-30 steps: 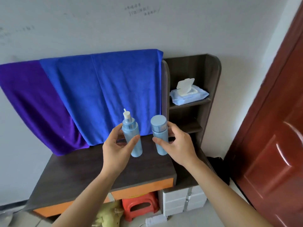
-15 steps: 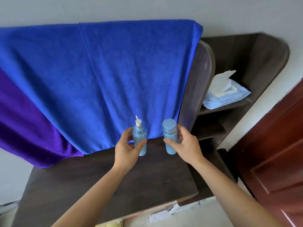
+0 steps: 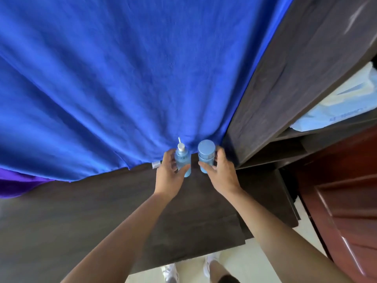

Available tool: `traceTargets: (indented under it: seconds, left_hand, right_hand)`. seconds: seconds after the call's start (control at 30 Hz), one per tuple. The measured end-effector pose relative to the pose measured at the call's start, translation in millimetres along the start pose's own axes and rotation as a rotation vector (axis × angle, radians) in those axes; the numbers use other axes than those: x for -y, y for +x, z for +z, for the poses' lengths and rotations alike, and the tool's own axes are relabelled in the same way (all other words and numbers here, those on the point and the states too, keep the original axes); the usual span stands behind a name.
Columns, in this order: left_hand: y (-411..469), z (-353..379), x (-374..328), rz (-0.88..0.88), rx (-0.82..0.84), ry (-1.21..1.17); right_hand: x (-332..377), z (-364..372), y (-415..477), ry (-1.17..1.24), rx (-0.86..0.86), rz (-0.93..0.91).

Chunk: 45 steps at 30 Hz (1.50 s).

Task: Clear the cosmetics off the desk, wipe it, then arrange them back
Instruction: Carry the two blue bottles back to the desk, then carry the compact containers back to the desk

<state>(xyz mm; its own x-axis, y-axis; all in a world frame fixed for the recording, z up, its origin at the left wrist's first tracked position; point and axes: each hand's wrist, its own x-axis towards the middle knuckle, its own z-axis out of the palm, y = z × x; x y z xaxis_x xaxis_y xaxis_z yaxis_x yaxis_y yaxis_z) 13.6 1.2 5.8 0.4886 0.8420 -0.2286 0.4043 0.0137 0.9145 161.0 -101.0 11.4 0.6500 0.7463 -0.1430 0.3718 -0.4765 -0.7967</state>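
My left hand [image 3: 169, 176] grips a light blue pump bottle [image 3: 182, 160] with a white nozzle. My right hand [image 3: 221, 172] grips a light blue capped bottle [image 3: 206, 153]. Both bottles stand upright side by side at the back of the dark wooden desk [image 3: 102, 213], close to the hanging blue towel [image 3: 132, 78]. Whether their bases touch the desk is hidden by my fingers.
A dark shelf unit [image 3: 285, 88] rises right of the bottles, with a pack of wet wipes [image 3: 336, 111] on one shelf. A purple towel [image 3: 18, 182] hangs at the left. A red-brown door [image 3: 346, 201] stands at the right. My feet show below the desk edge.
I have leaned in over the desk. Both hands carried the bottles forward and down to the desk's back edge by the towel.
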Motion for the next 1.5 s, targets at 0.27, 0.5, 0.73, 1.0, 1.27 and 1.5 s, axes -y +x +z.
traceTargets:
  seconds: [0.27, 0.5, 0.73, 1.0, 1.27, 1.5]
  left_hand:
    - [16.4, 25.3, 13.4, -0.024, 0.029, 0.025]
    - [20.3, 20.1, 0.3, -0.043, 0.122, 0.158]
    - [-32.3, -27.6, -35.5, 0.328, -0.015, 0.560]
    - [-89.4, -22.9, -36.8, 0.663, 0.057, 0.893]
    - [-177.6, 65.8, -117.4, 0.987, 0.245, 0.862]
    - [-336.0, 157.1, -155.2, 1.297, 0.373, 0.770]
  right_hand:
    - [-27.7, 6.0, 15.2, 0.103, 0.036, 0.025]
    - [-19.2, -4.6, 11.7, -0.031, 0.117, 0.026]
    - [17.4, -42.8, -34.2, -0.167, 0.075, -0.067]
    - [-8.9, -65.2, -163.5, -0.709, -0.369, -0.209]
    - [-49.7, -151.3, -317.5, -0.826, -0.735, 0.173]
    - [-92.5, -216.4, -502.4, -0.805, -0.996, 0.367]
